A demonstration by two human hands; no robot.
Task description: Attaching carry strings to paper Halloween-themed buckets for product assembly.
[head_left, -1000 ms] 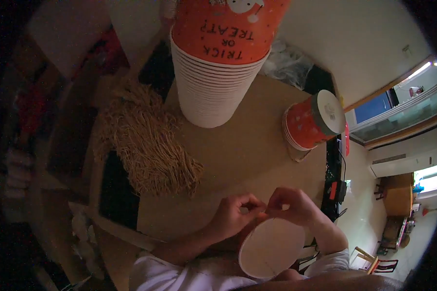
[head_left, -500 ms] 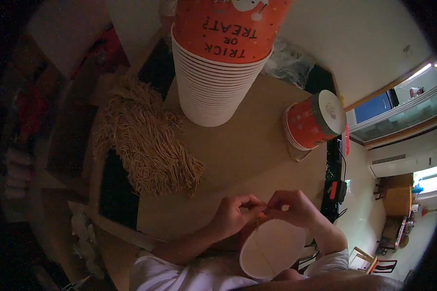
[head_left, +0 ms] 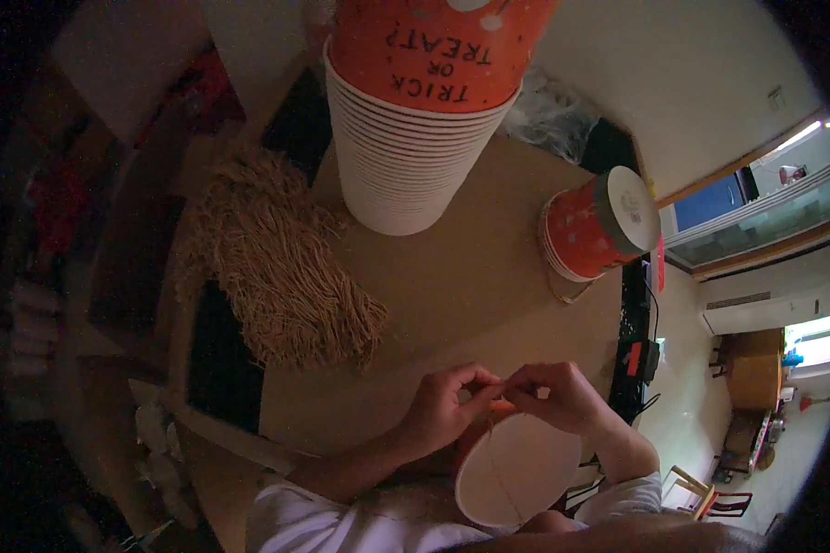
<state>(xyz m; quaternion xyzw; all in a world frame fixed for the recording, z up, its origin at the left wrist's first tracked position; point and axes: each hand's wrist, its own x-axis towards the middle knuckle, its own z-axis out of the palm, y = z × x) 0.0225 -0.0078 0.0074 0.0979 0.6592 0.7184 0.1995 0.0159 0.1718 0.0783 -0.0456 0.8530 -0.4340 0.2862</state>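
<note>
Just in front of my body, an orange paper bucket (head_left: 546, 465) is tilted with its white inside facing up toward me. A thin tan twine (head_left: 501, 466) runs across its mouth to the far rim. There my left hand (head_left: 444, 407) and my right hand (head_left: 563, 394) meet, thumbs and forefingers pinched together at the twine. The very end of the twine is hidden between the fingertips. Left of centre lies a thick bundle of cut tan twine (head_left: 286, 290).
A tall stack of nested paper buckets (head_left: 401, 170) rises at the far middle of the brown board (head_left: 443, 295). To the right, a shorter upside-down stack (head_left: 586, 226) has a twine loop at its rim. Crumpled clear plastic (head_left: 549, 115) lies behind; a black-and-red device (head_left: 643, 359) sits at the right edge.
My fingertips have shifted slightly at the rim, the right ones drawing closer to the left. The bucket and everything on the table stay put.
</note>
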